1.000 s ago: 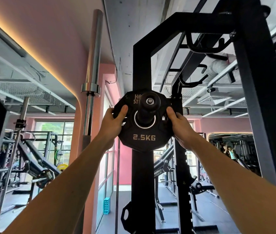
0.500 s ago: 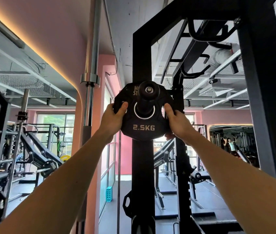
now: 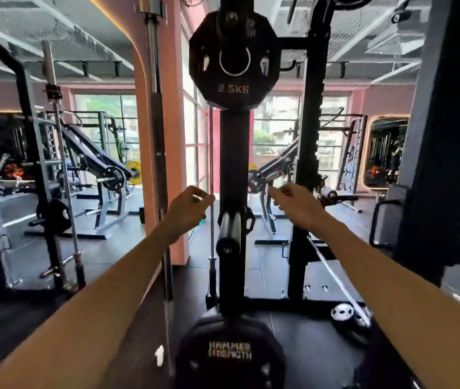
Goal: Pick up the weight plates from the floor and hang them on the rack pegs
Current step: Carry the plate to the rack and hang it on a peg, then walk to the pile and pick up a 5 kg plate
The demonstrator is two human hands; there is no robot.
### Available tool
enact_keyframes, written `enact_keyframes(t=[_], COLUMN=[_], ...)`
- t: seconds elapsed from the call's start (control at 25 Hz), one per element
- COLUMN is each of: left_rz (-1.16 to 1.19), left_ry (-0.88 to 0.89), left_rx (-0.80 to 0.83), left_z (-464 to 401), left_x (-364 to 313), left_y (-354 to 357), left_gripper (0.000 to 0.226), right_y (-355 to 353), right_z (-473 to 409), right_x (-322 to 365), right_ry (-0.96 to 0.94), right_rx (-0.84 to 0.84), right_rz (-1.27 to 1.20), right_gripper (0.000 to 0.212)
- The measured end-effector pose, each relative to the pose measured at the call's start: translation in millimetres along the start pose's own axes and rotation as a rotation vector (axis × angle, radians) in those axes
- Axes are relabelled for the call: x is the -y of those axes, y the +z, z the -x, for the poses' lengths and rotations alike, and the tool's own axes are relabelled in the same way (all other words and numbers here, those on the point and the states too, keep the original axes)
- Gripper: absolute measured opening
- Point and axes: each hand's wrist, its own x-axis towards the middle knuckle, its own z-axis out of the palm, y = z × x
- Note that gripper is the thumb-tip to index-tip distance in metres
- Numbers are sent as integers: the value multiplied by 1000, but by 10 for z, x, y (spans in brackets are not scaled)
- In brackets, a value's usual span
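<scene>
The left hand has let go of the 2.5 kg plate and dropped well below it, fingers loosely curled, holding nothing. The plate now hangs alone on the upper rack peg. The right hand has likewise released and lowered, empty and relaxed. Lower right, more weight plates lie on the floor, probably the next pickup.

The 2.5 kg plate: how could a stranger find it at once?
Follow the black rack post in the centre upward. The 2.5KG plate hangs on its top peg. Unlike the bigger Hammer Strength plate below, it is high, many-sided and small.
</scene>
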Motion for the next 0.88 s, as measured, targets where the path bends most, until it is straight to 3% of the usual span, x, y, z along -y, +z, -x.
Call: enact_keyframes(t=[0.28,0.48,0.88], left_rz=[-244,-340,-473], left_ry=[-273,-471,-891], left_rx=[132,362,881], left_z=[1715,2973,5283], left_x=[1307,2123,3239], left_y=[537,739,737], left_gripper=[14,18,33], right_y=[612,1130,1711], right_z=[1720,3170,5952], right_x=[-939,-1479,-1545], right_ry=[303,524,1135], right_rx=[255,373,591], right_rz=[-4,15,-16], right_gripper=[30,28,46])
